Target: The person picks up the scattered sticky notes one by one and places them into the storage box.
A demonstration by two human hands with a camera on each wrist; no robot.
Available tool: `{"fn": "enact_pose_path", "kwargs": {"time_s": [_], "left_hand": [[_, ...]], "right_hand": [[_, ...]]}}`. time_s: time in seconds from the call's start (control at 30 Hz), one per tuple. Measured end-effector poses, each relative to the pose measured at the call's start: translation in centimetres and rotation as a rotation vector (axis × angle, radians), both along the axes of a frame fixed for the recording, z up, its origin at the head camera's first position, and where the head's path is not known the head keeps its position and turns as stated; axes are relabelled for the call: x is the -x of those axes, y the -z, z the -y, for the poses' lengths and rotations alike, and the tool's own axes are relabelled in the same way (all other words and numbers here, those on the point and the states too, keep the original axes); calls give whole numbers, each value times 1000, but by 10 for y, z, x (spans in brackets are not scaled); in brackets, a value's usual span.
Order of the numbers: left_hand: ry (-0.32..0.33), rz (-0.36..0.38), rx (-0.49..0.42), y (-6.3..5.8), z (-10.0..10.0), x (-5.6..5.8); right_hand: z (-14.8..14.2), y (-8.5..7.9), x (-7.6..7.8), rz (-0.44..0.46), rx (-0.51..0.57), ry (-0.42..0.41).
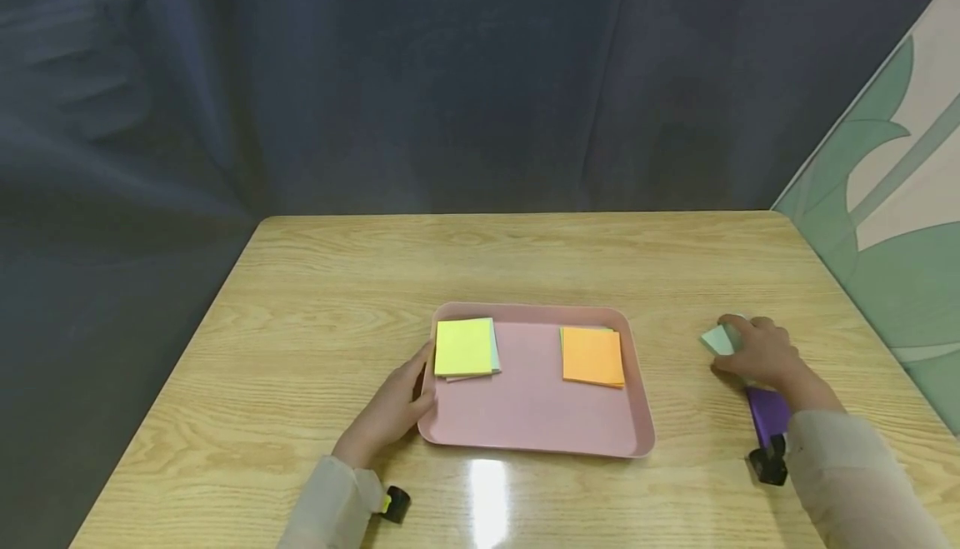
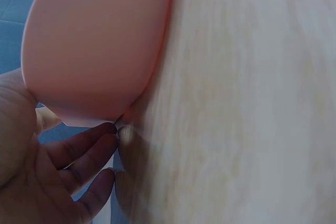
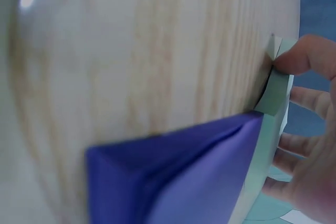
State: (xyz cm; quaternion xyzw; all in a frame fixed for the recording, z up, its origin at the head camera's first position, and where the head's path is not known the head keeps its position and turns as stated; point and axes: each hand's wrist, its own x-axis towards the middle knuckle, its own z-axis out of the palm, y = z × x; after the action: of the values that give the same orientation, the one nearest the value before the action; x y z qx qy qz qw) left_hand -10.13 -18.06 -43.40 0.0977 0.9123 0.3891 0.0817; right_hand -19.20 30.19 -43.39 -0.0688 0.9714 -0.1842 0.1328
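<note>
A pink tray (image 1: pixel 532 424) lies on the table, with a yellow sticky-note stack (image 1: pixel 462 347) at its left and an orange one (image 1: pixel 592 356) at its right. My left hand (image 1: pixel 392 406) holds the tray's left side; in the left wrist view its thumb is at the rim and the fingers (image 2: pixel 89 156) curl by the lower edge. To the right of the tray, my right hand (image 1: pixel 761 353) pinches pale green sticky notes (image 1: pixel 718 341) between thumb and fingers. Nearer the wrist is a purple pad-like thing (image 1: pixel 768 414), partly hidden by the sleeve, its layers showing in the right wrist view.
The wooden table (image 1: pixel 225 366) reaches back to a dark curtain (image 1: pixel 450 82). A green and pink patterned panel (image 1: pixel 892 199) borders the right side. Black wrist cameras, one by each cuff (image 1: pixel 395 505), sit low over the tabletop.
</note>
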Motion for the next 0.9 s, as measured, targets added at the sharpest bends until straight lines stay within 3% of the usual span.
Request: {"fn": "enact_pose_path", "kwargs": {"time_s": [0.6,0.9], "left_hand": [[5,-1,7,2,1,1],[5,3,-1,2,0,0]], "right_hand": [[13,-5,-8,-143,-35,60],[23,-12,-8,-149,5,40]]}}
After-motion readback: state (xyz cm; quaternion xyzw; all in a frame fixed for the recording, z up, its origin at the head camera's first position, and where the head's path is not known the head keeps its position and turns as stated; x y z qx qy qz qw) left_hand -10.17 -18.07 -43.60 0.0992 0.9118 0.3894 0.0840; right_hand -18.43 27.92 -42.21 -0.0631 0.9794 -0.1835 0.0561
